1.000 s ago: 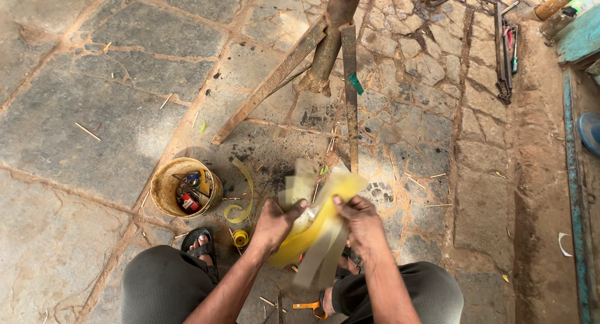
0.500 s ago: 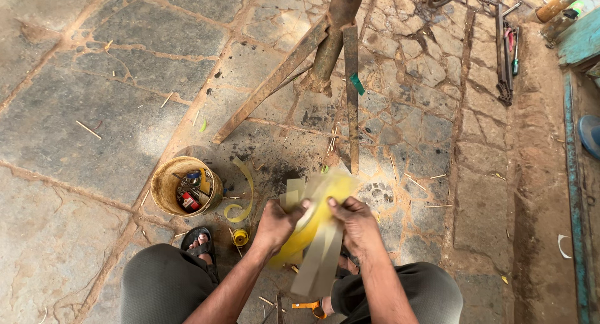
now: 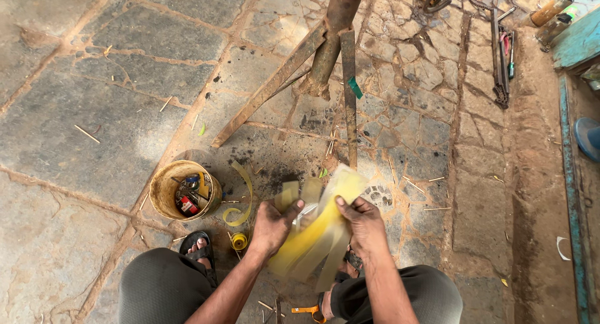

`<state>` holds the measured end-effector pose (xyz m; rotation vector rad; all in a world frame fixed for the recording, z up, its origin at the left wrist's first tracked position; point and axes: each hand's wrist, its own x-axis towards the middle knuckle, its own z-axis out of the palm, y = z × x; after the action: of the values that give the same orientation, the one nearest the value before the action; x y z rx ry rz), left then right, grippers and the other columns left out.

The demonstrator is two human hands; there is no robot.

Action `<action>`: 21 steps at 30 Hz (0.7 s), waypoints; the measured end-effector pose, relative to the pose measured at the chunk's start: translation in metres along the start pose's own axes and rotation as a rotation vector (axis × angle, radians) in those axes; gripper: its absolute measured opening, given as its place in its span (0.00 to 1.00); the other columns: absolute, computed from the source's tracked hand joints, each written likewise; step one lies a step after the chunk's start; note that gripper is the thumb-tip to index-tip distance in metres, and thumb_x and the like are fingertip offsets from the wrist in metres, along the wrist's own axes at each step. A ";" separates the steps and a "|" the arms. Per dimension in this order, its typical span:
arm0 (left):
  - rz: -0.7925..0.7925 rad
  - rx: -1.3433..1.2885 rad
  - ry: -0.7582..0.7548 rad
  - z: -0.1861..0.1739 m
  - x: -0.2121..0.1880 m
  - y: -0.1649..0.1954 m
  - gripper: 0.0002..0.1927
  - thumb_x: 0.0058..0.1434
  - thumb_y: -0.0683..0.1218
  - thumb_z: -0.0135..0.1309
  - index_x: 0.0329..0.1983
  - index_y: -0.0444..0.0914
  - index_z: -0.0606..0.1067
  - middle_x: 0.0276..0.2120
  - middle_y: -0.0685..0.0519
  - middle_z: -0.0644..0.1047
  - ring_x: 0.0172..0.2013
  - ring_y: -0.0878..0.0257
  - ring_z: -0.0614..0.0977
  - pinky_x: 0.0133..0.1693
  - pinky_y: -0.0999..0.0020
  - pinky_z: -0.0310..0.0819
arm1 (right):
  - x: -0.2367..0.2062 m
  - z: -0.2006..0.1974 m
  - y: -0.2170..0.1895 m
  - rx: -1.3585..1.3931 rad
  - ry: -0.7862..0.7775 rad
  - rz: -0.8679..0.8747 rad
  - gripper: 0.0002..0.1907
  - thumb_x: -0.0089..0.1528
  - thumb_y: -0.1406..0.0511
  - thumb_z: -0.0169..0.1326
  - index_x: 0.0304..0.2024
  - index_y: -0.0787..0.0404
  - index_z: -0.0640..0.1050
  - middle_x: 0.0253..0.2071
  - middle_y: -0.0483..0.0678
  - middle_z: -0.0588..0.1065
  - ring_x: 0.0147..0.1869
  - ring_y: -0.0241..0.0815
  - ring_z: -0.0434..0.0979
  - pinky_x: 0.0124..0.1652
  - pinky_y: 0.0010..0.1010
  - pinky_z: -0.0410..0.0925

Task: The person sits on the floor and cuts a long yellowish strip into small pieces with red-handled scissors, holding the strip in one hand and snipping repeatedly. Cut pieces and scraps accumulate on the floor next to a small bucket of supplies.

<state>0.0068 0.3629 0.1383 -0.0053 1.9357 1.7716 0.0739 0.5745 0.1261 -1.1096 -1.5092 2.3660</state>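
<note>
Head view looks down on a person crouched over a cracked stone floor [image 3: 75,130]. Both hands are closed on a blurred bundle of translucent yellow plastic strips [image 3: 315,227] held between the knees: the left hand [image 3: 272,226] clenches its left edge, the right hand [image 3: 361,223] pinches its right side with the thumb on top. Near the left hand stands a round yellow bucket of small tools [image 3: 184,191], with a curled yellow strip [image 3: 242,199] and a small yellow spool [image 3: 239,241] just beside it. Rusty metal bars [image 3: 325,55] lean ahead.
</note>
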 end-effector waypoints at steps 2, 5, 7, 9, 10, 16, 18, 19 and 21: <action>-0.017 0.052 0.050 -0.003 0.002 0.000 0.17 0.64 0.52 0.60 0.38 0.32 0.84 0.26 0.46 0.84 0.23 0.66 0.78 0.28 0.64 0.74 | -0.004 -0.003 -0.008 0.081 -0.085 0.029 0.07 0.57 0.71 0.63 0.38 0.65 0.82 0.35 0.48 0.82 0.36 0.37 0.78 0.40 0.28 0.74; 0.141 -0.030 -0.018 -0.001 0.004 0.000 0.16 0.61 0.51 0.59 0.42 0.34 0.84 0.28 0.52 0.86 0.25 0.70 0.84 0.29 0.67 0.80 | -0.006 -0.002 -0.007 0.010 -0.150 0.063 0.07 0.57 0.71 0.63 0.38 0.64 0.83 0.34 0.48 0.81 0.37 0.37 0.78 0.41 0.28 0.74; 0.082 0.094 -0.033 0.003 0.003 0.000 0.14 0.61 0.51 0.58 0.45 0.40 0.83 0.26 0.52 0.85 0.21 0.66 0.82 0.26 0.66 0.78 | -0.004 0.002 0.001 -0.045 -0.177 0.095 0.07 0.57 0.71 0.62 0.38 0.64 0.83 0.34 0.49 0.81 0.37 0.37 0.78 0.41 0.30 0.74; 0.027 0.163 -0.065 0.005 0.000 0.001 0.12 0.62 0.51 0.58 0.43 0.40 0.83 0.25 0.51 0.84 0.21 0.63 0.81 0.25 0.66 0.77 | -0.001 0.004 0.009 -0.048 -0.205 0.122 0.05 0.58 0.71 0.63 0.37 0.63 0.82 0.34 0.48 0.80 0.37 0.38 0.77 0.41 0.31 0.73; 0.004 0.167 -0.085 0.005 -0.001 0.001 0.12 0.63 0.51 0.59 0.40 0.37 0.83 0.25 0.49 0.84 0.23 0.62 0.82 0.27 0.66 0.76 | 0.000 0.004 0.010 -0.033 -0.207 0.094 0.04 0.59 0.72 0.63 0.37 0.63 0.81 0.34 0.48 0.80 0.37 0.38 0.77 0.41 0.31 0.73; -0.203 -0.624 -0.263 0.000 0.006 -0.001 0.12 0.58 0.44 0.55 0.42 0.33 0.80 0.31 0.45 0.86 0.30 0.60 0.89 0.33 0.62 0.86 | -0.004 -0.004 -0.010 0.082 -0.107 0.013 0.05 0.58 0.72 0.62 0.37 0.62 0.82 0.34 0.48 0.81 0.38 0.39 0.78 0.43 0.32 0.74; -0.117 -0.441 -0.299 -0.001 0.010 -0.004 0.12 0.59 0.45 0.58 0.44 0.35 0.80 0.33 0.47 0.86 0.31 0.62 0.87 0.34 0.64 0.84 | -0.011 -0.003 -0.016 0.093 -0.167 0.056 0.06 0.56 0.73 0.60 0.37 0.63 0.83 0.34 0.50 0.81 0.37 0.40 0.79 0.43 0.33 0.74; -0.057 -0.284 -0.305 0.000 0.010 -0.006 0.11 0.61 0.45 0.60 0.44 0.35 0.81 0.33 0.48 0.86 0.31 0.64 0.86 0.35 0.67 0.83 | -0.015 -0.001 -0.017 0.052 -0.177 0.082 0.08 0.55 0.73 0.60 0.38 0.62 0.83 0.35 0.49 0.82 0.38 0.39 0.79 0.43 0.32 0.74; 0.042 -0.044 -0.323 0.001 0.011 -0.013 0.12 0.59 0.45 0.62 0.43 0.35 0.83 0.32 0.49 0.86 0.30 0.65 0.85 0.35 0.68 0.81 | -0.018 0.006 -0.013 -0.028 -0.194 0.136 0.13 0.53 0.74 0.59 0.39 0.59 0.84 0.37 0.46 0.83 0.38 0.35 0.80 0.44 0.30 0.75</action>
<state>0.0023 0.3660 0.1223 0.2906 1.6756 1.7200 0.0792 0.5682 0.1478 -1.0461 -1.5772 2.6189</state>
